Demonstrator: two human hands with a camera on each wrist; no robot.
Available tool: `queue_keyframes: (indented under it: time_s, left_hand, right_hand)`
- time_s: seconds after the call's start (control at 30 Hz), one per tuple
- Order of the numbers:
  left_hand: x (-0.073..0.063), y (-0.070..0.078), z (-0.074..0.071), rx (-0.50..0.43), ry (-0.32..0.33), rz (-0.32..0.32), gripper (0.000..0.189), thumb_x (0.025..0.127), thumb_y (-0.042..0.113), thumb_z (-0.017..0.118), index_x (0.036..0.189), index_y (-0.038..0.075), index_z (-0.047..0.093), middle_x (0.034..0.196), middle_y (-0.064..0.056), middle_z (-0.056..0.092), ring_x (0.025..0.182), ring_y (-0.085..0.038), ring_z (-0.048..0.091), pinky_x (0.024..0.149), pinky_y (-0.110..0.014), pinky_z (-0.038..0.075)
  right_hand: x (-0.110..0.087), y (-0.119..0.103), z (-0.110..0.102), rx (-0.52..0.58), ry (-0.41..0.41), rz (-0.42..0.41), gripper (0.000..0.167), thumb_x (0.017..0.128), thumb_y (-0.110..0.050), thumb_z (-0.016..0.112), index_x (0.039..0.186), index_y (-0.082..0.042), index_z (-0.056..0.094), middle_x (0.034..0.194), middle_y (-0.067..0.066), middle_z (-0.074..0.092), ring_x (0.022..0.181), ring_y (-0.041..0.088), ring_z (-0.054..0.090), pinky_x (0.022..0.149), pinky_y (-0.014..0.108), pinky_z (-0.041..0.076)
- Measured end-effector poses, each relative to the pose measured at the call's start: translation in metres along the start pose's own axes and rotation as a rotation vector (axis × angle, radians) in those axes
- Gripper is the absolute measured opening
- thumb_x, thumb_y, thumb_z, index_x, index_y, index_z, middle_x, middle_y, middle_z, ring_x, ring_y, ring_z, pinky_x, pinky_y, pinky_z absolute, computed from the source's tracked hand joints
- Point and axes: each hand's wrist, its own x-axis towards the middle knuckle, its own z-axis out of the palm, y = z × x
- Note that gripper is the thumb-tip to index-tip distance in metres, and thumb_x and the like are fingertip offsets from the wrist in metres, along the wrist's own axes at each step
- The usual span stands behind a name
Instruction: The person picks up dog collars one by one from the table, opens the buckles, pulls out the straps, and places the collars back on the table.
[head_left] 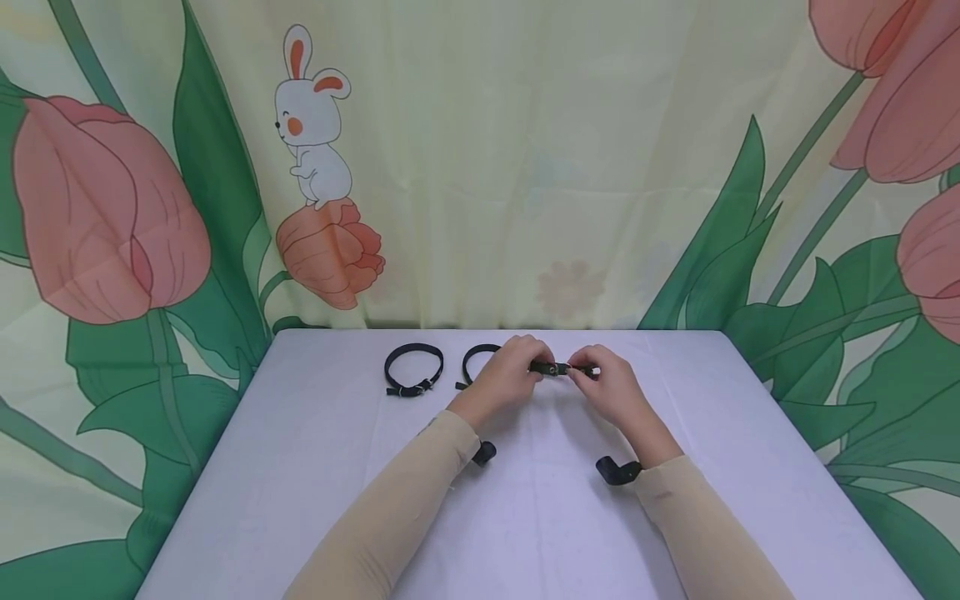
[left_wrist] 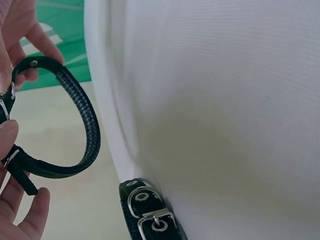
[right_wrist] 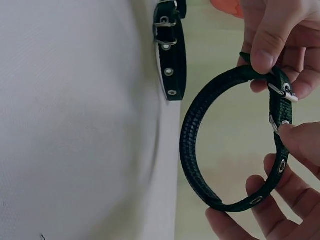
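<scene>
Both hands hold a dark green pet collar (head_left: 551,368) up over the far part of the table, closed into a loop. My left hand (head_left: 510,371) pinches it beside the metal buckle (right_wrist: 285,92), near the strap's short loose tail (left_wrist: 25,182). My right hand (head_left: 609,385) grips the stretch with metal eyelets, its thumb by the D-ring (right_wrist: 273,123). A second collar (head_left: 476,354) lies on the table, partly hidden behind the left hand in the head view. Farther left lies a third collar (head_left: 414,346), also buckled into a loop.
A white cloth covers the table (head_left: 540,533). Behind it hangs a curtain (head_left: 480,167) printed with tulips and a rabbit. Black wrist cameras (head_left: 618,471) sit below both hands. The table's far edge runs just behind the collars.
</scene>
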Motion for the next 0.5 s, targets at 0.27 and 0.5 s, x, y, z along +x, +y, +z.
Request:
queue_keyframes:
  time_s: [0.27,0.5]
  left_hand:
    - [-0.003,0.003,-0.008,-0.029,0.038,0.024,0.023,0.095,0.001,0.076,0.112,0.016,0.075,0.113,0.000,0.073,0.112,-0.019,0.065,0.103,-0.032,0.053]
    - [-0.007,0.005,-0.011,-0.064,0.059,0.033,0.023,0.096,-0.002,0.074,0.113,0.015,0.075,0.115,-0.001,0.073,0.113,-0.019,0.066,0.103,-0.032,0.054]
  right_hand:
    - [-0.001,-0.005,-0.003,0.019,0.011,0.010,0.007,0.099,-0.007,0.075,0.105,-0.009,0.074,0.103,0.011,0.075,0.100,0.028,0.071,0.092,0.053,0.061]
    - [-0.003,-0.010,-0.005,0.024,0.006,0.000,0.008,0.099,-0.009,0.074,0.108,-0.008,0.075,0.103,0.011,0.077,0.100,0.029,0.073,0.093,0.058,0.058]
